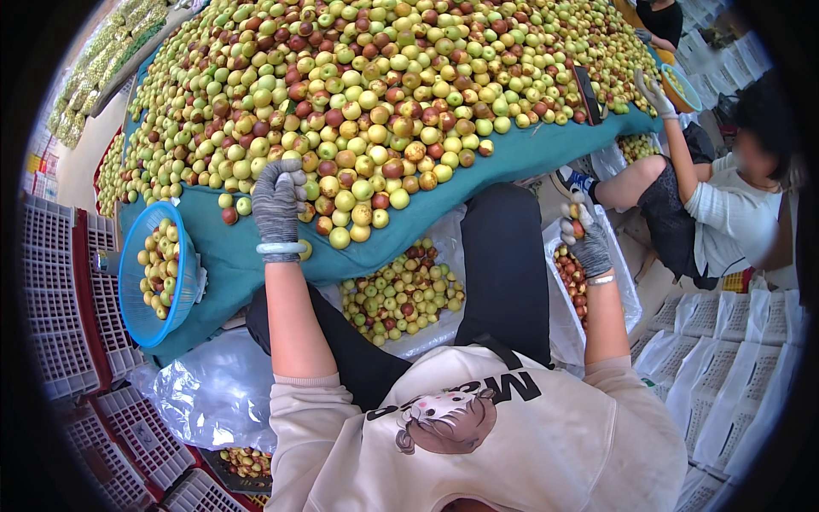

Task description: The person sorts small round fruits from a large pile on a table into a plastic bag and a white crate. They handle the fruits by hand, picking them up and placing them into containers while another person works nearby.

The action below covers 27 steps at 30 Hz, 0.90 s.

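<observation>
A large heap of green, yellow and red-brown jujubes (358, 96) covers the teal cloth (243, 269) before me. My left hand (279, 189), in a grey knitted glove, rests at the heap's near edge with its fingers curled; whether jujubes are inside them is hidden. On the right, my gloved right hand (585, 237) holds a few jujubes (577, 221) above a plastic-lined crate (617, 269) of redder jujubes (569, 281). Between my legs stands another lined crate (441, 339) with mostly yellow-green jujubes (403, 294).
A blue plastic basket (137, 301) of jujubes tilts at left, near stacked lattice crates (54, 288). A phone (585, 96) lies on the heap. To the right sits a co-worker (729, 198), one gloved hand at the heap. Lined crates (723, 377) fill the lower right.
</observation>
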Available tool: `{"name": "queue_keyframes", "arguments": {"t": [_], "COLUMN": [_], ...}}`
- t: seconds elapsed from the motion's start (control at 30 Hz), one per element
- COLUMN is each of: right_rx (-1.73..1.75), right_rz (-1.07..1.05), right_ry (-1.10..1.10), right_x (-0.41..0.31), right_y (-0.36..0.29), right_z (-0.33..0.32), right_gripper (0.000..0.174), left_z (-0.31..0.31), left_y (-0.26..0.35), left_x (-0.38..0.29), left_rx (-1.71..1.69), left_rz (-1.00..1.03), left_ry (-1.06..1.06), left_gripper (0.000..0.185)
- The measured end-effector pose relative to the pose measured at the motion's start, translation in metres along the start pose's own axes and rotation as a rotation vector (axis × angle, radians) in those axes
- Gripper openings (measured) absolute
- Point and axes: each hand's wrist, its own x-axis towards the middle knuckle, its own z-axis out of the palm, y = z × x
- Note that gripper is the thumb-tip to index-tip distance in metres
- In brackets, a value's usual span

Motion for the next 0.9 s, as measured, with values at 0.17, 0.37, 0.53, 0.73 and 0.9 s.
{"name": "queue_keyframes", "arguments": {"t": [0.17,0.37,0.53,0.73,0.9], "right_rx": [-0.905,-1.606,-1.659,-1.354,-1.136], "right_rz": [0.244,0.120,-0.066,-0.838,-0.685], "right_ry": [0.786,0.993,0.898,0.463,0.000], "right_x": [-0.055,-0.109,-0.061,0.008,0.027], "right_y": [0.048,0.103,0.071,0.006,0.012], "right_z": [-0.157,-0.268,-0.191,0.001,0.162], "right_gripper": [0.041,0.059,0.061,0.049,0.042], "left_z": [0.005,0.033,0.018,0.003,0.000], "left_y": [-0.007,0.007,-0.009,0.007,0.016], "left_x": [-0.016,-0.029,-0.019,-0.012,-0.010], "left_rx": [0.719,0.947,0.930,-0.138,-0.573], "left_rz": [0.217,0.267,0.406,-0.156,-0.240], "left_ry": [-0.065,-0.257,-0.200,-0.450,-0.462], "left_gripper": [0.030,0.047,0.043,0.042,0.046]}}
